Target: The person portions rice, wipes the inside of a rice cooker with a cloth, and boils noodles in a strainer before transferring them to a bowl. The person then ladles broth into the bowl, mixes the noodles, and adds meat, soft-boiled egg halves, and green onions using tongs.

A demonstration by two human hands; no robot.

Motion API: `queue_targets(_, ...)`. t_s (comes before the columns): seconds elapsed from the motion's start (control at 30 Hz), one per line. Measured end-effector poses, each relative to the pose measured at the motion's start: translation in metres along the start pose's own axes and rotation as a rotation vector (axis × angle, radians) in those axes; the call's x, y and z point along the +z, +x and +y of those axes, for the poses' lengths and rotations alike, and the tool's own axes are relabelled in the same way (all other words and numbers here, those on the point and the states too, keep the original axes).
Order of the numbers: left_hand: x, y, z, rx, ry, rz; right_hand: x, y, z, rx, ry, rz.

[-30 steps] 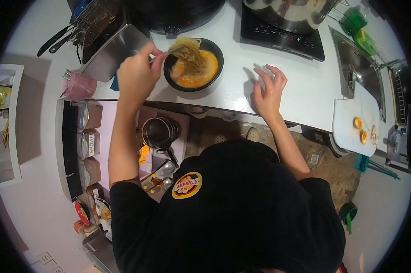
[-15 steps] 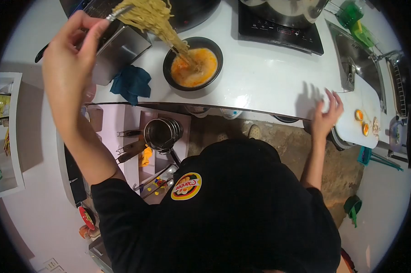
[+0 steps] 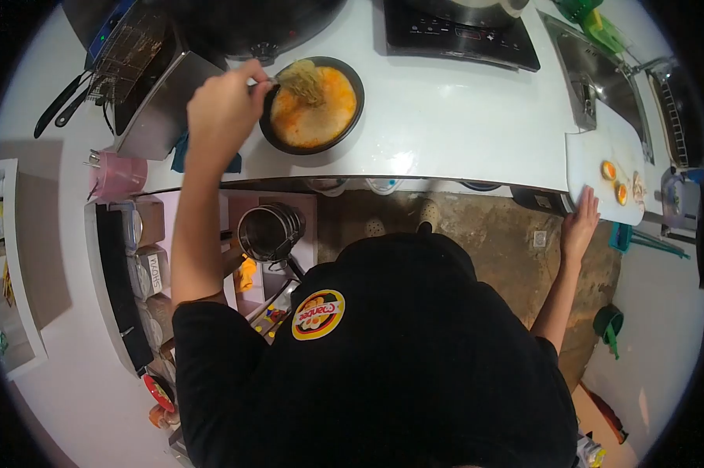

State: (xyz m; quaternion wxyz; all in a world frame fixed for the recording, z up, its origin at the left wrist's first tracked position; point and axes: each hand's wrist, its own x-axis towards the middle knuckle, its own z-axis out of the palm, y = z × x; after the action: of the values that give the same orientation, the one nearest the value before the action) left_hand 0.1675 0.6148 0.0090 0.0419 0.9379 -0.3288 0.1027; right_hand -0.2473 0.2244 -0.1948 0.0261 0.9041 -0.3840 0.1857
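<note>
My left hand [image 3: 227, 105] is closed on a slim metal utensil [image 3: 274, 81], mostly hidden by the fingers. Its end is at a bundle of yellow noodles [image 3: 302, 83], which lies folded in the orange, creamy soup [image 3: 328, 117]. A black bowl [image 3: 357, 97] holds both and stands on the white counter. My right hand [image 3: 579, 226] has its fingers stretched out, with the fingertips by the near edge of a white cutting board [image 3: 594, 144]. On that board lie two egg halves [image 3: 608, 170] with orange yolks.
A black induction cooktop [image 3: 461, 39] with a pot stands behind the bowl. At right is a metal sink [image 3: 601, 66]. A dark blue cloth [image 3: 182, 154] and a metal box [image 3: 161, 105] are left of the bowl. Strainers [image 3: 270, 232] hang below the counter edge.
My left hand has come down and to the right, lowering the lifted noodles into the soup. My right hand has moved from the counter edge toward the cutting board. The view has shifted slightly.
</note>
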Motion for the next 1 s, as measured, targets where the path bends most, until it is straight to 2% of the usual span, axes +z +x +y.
queue_targets(0.17, 0.049, -0.018, 0.005, 0.082, -0.041, -0.042, 0.014, 0.004, 0.011, 0.025, -0.08, 0.067)
queue_targets(0.5, 0.043, -0.064, -0.012, 0.214, -0.059, -0.028, -0.003, 0.005, -0.032, -0.013, -0.162, -0.01)
queue_targets(0.6, 0.03, -0.069, -0.019, 0.239, -0.063, -0.076, -0.009, 0.001, -0.054, -0.024, -0.168, -0.024)
queue_targets(0.77, 0.011, -0.068, -0.041, 0.3, -0.073, -0.011, -0.018, -0.012, -0.096, -0.065, -0.161, -0.014)
queue_targets(1.0, 0.042, -0.045, -0.062, 0.511, -0.007, -0.026, -0.024, -0.032, -0.162, -0.239, -0.062, 0.025)
